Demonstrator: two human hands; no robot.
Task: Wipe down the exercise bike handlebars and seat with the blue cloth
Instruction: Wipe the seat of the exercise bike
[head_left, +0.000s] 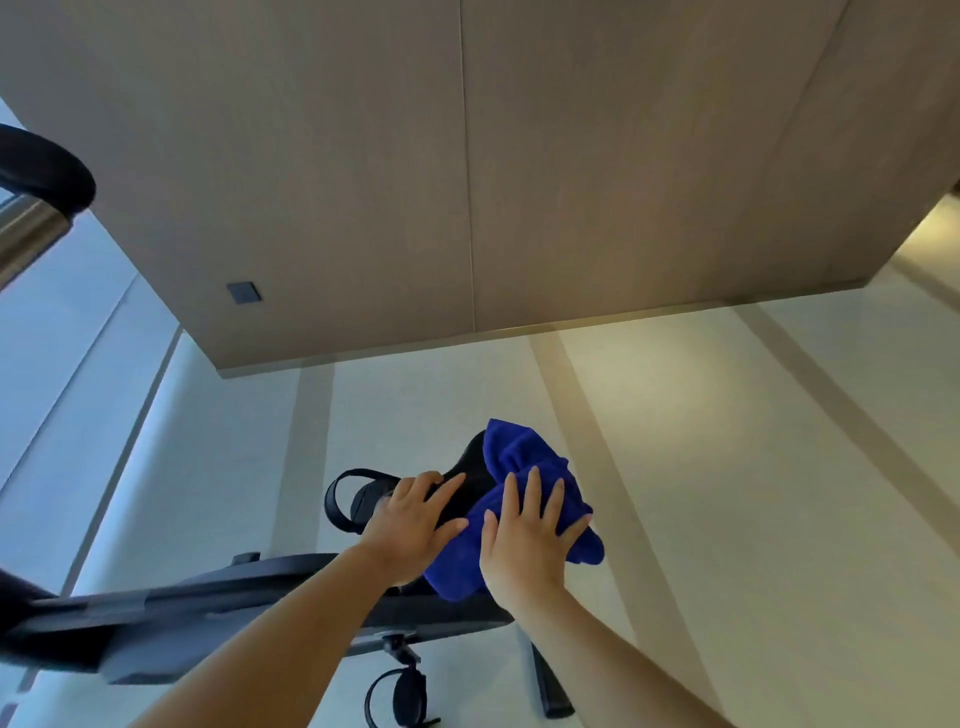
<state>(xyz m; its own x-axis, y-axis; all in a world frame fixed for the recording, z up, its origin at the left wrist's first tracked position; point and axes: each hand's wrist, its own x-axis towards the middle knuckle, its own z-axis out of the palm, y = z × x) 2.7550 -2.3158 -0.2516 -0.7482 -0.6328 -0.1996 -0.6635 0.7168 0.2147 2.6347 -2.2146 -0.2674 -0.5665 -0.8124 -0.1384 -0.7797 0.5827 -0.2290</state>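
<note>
Head: blue cloth (521, 457) under right hand (525, 545)

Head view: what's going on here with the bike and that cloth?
A person is wiping the exercise bike's black seat. The right hand presses the blue cloth onto the seat with straight fingers. The left hand rests on the seat beside the cloth. A handlebar end shows at upper left, with no hand on it.

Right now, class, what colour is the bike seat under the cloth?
Black; the seat shows best in the head view.
</note>
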